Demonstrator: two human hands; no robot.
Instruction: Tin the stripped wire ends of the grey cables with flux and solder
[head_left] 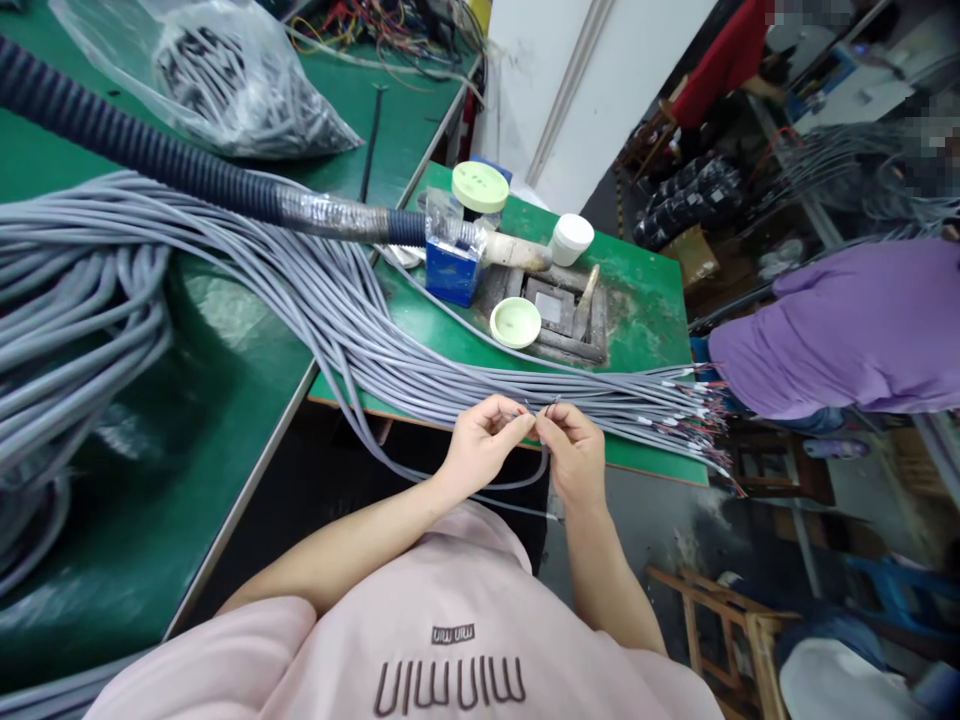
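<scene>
Passage over the cable bundle [442,385] onto the green board [646,285] at right; obstacles leftward: blue box [450,278], ribbed hose [172,168].

A bundle of grey round plastic-sheathed cables [420,378] stretches from the large green surface [217,410] on the left across the near part of the small green rectangular surface [651,305] on the right. Beyond the bundle, a pale-green shallow round lid [515,322] lies right of a blue square-sided box [451,277]; a white round tub [572,240] stands farther right. A clear plastic bag [296,110] lies far left.

Both hands [484,437] [577,455] on thin wires [529,408] of a grey cable [517,486]
</scene>
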